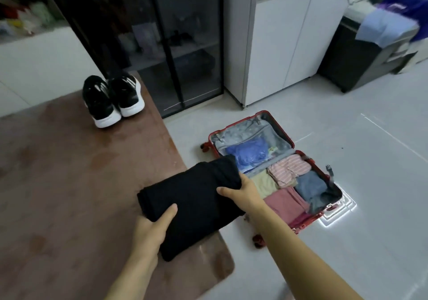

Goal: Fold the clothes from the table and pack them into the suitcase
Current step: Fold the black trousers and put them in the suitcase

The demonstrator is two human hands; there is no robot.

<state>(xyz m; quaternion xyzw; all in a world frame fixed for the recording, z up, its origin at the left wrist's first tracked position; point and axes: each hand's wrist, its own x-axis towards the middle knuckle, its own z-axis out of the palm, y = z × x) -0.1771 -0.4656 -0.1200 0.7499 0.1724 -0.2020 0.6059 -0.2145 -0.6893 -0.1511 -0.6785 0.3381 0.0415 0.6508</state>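
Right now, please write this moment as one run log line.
left hand: grips folded black garment | right hand: grips it too | suitcase: open on floor, clothes inside

The person's left hand (151,229) and right hand (245,194) are bare, and so are both forearms as far up as the view shows them. The right forearm (301,248) looks long and slender, and more of it shows than of the left forearm (133,274).
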